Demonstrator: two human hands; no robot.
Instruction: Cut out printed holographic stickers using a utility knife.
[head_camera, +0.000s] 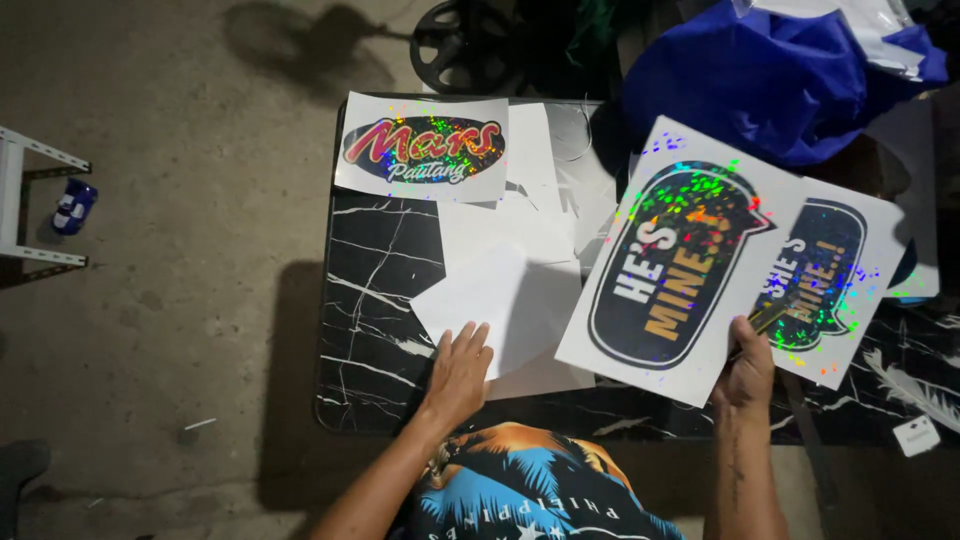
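The right hand (745, 375) is up off the table, thumb pinched over the lower edge of two glossy printed sheets. The front sheet (672, 262) is white with a dark speech-bubble shape flecked with rainbow sparkle, and it is tilted up and to the right. The second sheet (835, 275) fans out behind it on the right, bearing a similar, smaller bubble. Both are held above the black marble-patterned table (375, 320).

The left hand (458, 372) lies flat and open, fingers spread, pressing on the corner of a blank white sheet (480, 295) near the table's front edge (more white paper is layered underneath it).

At the far edge of the table lies another printed sheet (422, 148), with a dark oval and red sparkling lettering. Blue fabric (770, 80) is bunched up past the far right corner. The floor (170, 300) to the left is bare concrete.
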